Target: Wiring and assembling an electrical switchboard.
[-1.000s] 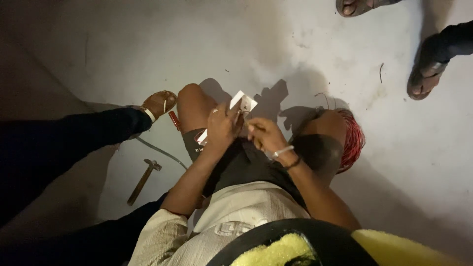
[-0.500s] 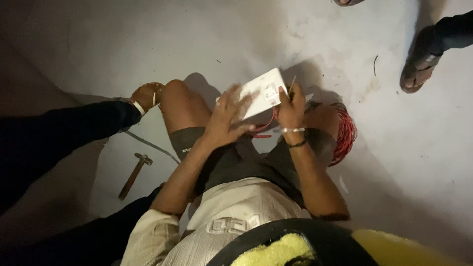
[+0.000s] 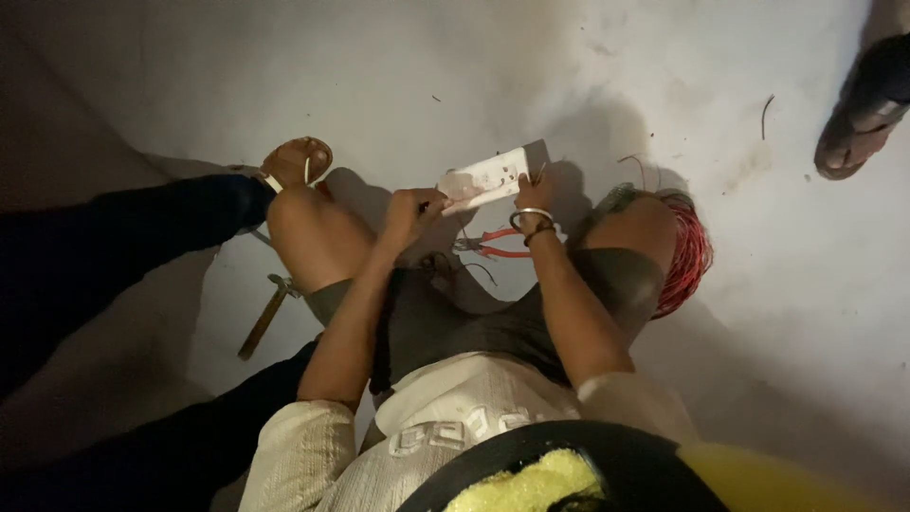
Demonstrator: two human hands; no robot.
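I see both hands, left hand [image 3: 409,213] and right hand [image 3: 533,194], gripping the white socket plate [image 3: 485,178]; loose grip could drop it onto the pliers [image 3: 498,246].

Dim overhead light, hard shadows, soft blur.

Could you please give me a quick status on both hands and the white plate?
Left hand and right hand both gripping white socket plate above the knees. Red-handled pliers on floor beneath. Hammer off left, untouched.

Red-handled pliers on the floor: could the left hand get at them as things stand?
Probably yes. The red-handled pliers lie uncovered just below the left hand, but that hand seems busy at the white socket plate.
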